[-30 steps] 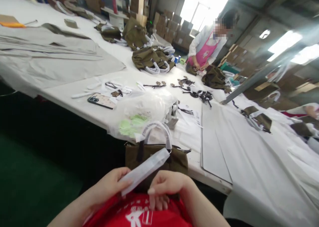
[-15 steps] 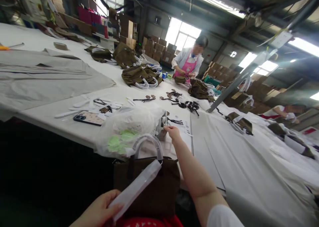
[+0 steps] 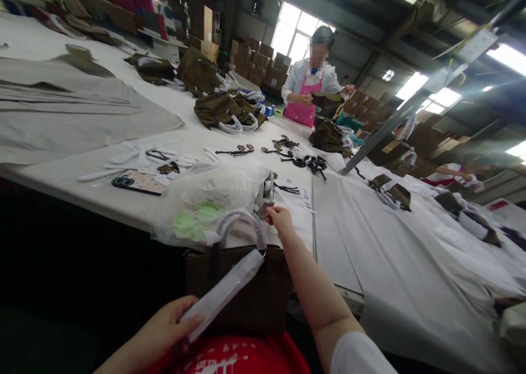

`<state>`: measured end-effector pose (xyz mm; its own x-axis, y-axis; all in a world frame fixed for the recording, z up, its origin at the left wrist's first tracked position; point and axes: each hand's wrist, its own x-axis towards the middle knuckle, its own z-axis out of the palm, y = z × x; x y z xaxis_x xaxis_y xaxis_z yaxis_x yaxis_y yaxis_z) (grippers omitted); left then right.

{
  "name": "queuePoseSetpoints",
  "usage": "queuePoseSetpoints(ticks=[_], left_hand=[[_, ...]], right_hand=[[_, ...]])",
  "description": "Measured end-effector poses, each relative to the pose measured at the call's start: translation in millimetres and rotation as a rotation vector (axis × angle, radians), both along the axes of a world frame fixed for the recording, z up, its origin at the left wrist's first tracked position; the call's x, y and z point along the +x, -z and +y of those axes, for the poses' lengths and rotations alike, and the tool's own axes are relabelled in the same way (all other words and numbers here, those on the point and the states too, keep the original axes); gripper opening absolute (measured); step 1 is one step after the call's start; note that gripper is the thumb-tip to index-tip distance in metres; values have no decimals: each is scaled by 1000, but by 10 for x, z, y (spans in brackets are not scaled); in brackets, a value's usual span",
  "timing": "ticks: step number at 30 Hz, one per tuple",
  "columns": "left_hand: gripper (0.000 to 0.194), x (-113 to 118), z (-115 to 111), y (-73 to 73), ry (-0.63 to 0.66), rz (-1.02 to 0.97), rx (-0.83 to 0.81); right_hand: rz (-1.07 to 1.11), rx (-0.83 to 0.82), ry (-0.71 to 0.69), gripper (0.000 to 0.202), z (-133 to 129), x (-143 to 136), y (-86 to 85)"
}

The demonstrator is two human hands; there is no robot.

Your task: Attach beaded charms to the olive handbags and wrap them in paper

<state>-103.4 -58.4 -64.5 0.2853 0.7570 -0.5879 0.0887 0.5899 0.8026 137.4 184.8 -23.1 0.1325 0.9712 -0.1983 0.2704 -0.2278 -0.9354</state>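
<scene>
A dark brown handbag (image 3: pixel 242 303) stands against my lap at the table edge, its arched handle (image 3: pixel 246 220) wrapped in clear film. My left hand (image 3: pixel 175 322) is closed on a strap (image 3: pixel 226 294) in a white plastic sleeve, which runs up to the bag's right corner. My right hand (image 3: pixel 280 220) is pinched beyond the bag, close to a grey device (image 3: pixel 266 194) that looks like a tape dispenser. What its fingertips hold is too small to make out. Left of it lies a clear plastic bag (image 3: pixel 205 193) with light green pieces inside.
On the white table lie a phone (image 3: pixel 137 181), dark cords with tags (image 3: pixel 314 163) and several brown bags (image 3: pixel 222 111). A slanted grey post (image 3: pixel 382 122) rises at the right. Across the table a co-worker in a pink apron (image 3: pixel 304 97) holds a brown bag.
My view has tilted down slightly, showing more red cloth at my lap. My right hand has drawn slightly back from the grey device. The co-worker has lifted a brown bag and stretched one arm sideways.
</scene>
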Motion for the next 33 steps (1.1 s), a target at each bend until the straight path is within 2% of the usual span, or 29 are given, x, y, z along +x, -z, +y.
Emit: queuePoseSetpoints(ticks=[3, 5, 8, 10, 13, 16, 20, 29, 33], left_hand=[[53, 26, 13, -115, -5, -4, -6], [49, 45, 5, -192, -10, -28, -20], [44, 59, -13, -285, -9, -52, -46], [41, 52, -11, -322, -27, -28, -32], [37, 36, 7, -366, -18, 8, 6], [31, 30, 15, -427, 12, 97, 65], [27, 35, 4, -505, 41, 188, 136], [21, 76, -19, -583, 120, 405, 387], [18, 101, -30, -641, 152, 459, 438]], right_hand=[[-14, -25, -32, 13, -43, 48, -93], [-16, -29, -67, 12, -207, 77, -197], [49, -42, -186, 20, -676, 51, -361], [197, -82, -377, 28, -1068, -21, -425], [338, -347, -597, 35, -1620, -172, -377], [390, -543, -665, 38, -1969, -303, -191], [363, -588, -641, 38, -2070, -372, 0], [286, -636, -628, 34, -2041, -399, 60], [254, -635, -643, 35, -2040, -413, 118]])
